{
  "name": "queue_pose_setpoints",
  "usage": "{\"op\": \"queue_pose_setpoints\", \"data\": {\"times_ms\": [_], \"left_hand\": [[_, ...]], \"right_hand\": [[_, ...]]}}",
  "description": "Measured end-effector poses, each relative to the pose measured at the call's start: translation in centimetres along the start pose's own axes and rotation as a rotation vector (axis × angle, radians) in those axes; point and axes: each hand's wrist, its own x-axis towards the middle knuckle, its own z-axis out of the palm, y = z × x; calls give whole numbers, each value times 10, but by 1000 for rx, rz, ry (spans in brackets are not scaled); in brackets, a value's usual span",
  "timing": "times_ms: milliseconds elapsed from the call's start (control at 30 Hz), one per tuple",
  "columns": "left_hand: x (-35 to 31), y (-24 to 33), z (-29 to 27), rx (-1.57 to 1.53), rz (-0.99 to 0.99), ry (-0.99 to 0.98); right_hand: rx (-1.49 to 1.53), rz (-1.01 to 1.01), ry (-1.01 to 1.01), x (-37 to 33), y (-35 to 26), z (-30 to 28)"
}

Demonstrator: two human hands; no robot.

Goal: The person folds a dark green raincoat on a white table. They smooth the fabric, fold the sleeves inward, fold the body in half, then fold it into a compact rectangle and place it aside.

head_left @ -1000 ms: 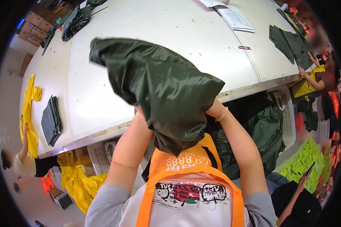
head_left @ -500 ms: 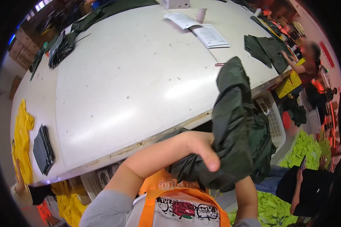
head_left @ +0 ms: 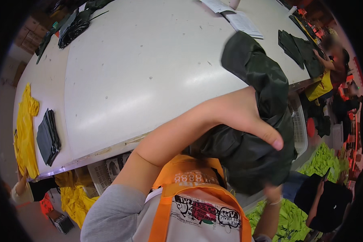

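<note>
A bunched piece of dark green, slightly shiny fabric (head_left: 254,157) hangs in front of me at the table's near edge, its upper end raised over the tabletop. My left hand (head_left: 246,115) grips it at mid-height; the thumb lies across the front and the other fingers are hidden behind the folds. My right hand (head_left: 273,193) is at the bundle's lower right edge, smeared by motion, so its grip does not show clearly. Whether the fabric is a finished garment cannot be made out.
The large white table (head_left: 121,88) spans ahead. Yellow fabric (head_left: 26,133) and a dark folded stack (head_left: 48,137) lie at its left; papers (head_left: 245,24) lie at the back. A co-worker (head_left: 336,60) handles dark fabric on the right. Lime-green heaps (head_left: 288,222) and a white basket (head_left: 299,125) stand beside me.
My left hand has moved up and to the right with the fabric, whose top end now folds over to the left. My right hand has come out from beneath the bundle. The view has shifted slightly.
</note>
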Motion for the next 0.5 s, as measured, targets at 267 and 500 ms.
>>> {"op": "queue_pose_setpoints", "data": {"times_ms": [267,500], "left_hand": [[-64,-7,11,606,212,-43],[-166,52,-27,988,415,365]], "right_hand": [[-281,-69,829,78,33,-243],[-81,-671,695,301,-182,-188]]}}
